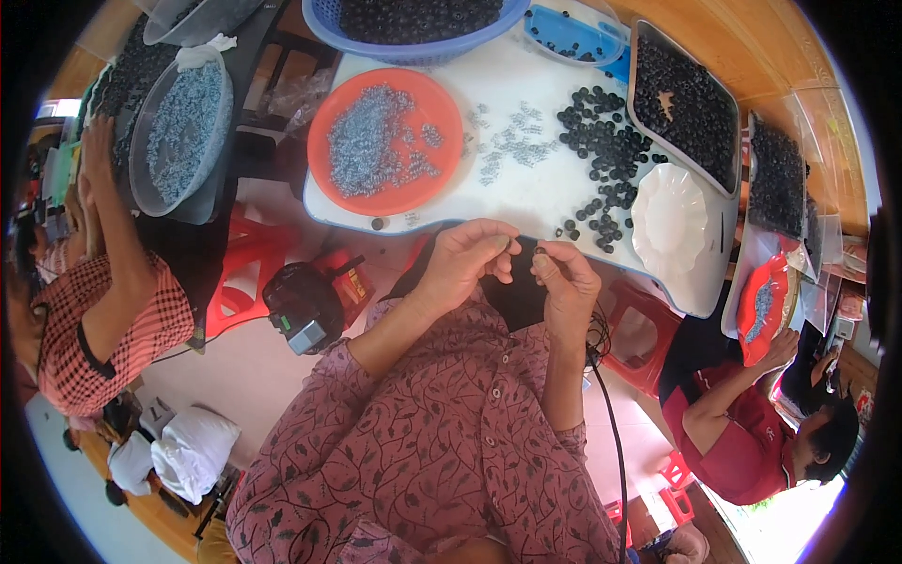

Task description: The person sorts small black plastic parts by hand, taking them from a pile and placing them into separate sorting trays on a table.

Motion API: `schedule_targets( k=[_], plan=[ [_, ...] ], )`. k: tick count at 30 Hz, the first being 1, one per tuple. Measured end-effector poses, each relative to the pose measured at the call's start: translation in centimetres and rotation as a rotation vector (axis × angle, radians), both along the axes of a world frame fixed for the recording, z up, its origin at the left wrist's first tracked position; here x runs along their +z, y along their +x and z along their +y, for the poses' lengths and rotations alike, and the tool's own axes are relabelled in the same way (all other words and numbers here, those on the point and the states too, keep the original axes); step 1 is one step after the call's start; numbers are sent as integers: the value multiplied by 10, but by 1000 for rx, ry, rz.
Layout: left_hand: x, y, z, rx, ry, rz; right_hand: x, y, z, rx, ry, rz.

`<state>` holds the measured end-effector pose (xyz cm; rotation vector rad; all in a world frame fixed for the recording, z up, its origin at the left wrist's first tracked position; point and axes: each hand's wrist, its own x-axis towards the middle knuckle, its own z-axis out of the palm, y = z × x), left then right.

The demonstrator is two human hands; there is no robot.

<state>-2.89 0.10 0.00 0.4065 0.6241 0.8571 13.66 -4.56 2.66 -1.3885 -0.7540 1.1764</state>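
Note:
My left hand (pixel 462 263) is raised at the table's near edge, thumb and fingertips pinched together; whatever they hold is too small to make out. Close beside it, my right hand (pixel 567 287) pinches a small black round part (pixel 539 251) between thumb and forefinger. Ahead on the white table (pixel 451 212), small metal springs (pixel 517 141) lie loose. An orange-red plate (pixel 449 113) to their left carries a heap of the same springs. Loose black round parts (pixel 601 127) spread to the right of them.
A white scalloped dish (pixel 669 218) stands at the right edge. Behind are a blue basket (pixel 324 26), a blue tray (pixel 573 33) and a metal tray (pixel 639 113), all with black parts. Co-workers sit left (pixel 122 310) and right (pixel 742 432). A black cable (pixel 615 423) hangs by my right arm.

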Motion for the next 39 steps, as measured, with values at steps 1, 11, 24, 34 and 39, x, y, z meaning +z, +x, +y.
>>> schedule_targets(
  k=[1, 11, 24, 34, 39],
  plan=[
    [0, 0, 0, 1, -1, 0, -1, 0, 0, 8, 23, 9],
    [-1, 2, -1, -10, -19, -60, -5, -1, -2, 21, 117, -20],
    [-6, 2, -2, -44, -75, -70, -3, -5, 0, 19, 170, -38],
    [-6, 5, -3, -32, -19, -35, -4, -7, 1, 33, 166, -31],
    [-2, 6, -3, -42, -7, 11, -6, -6, 1, 24, 156, -35]
  ],
)
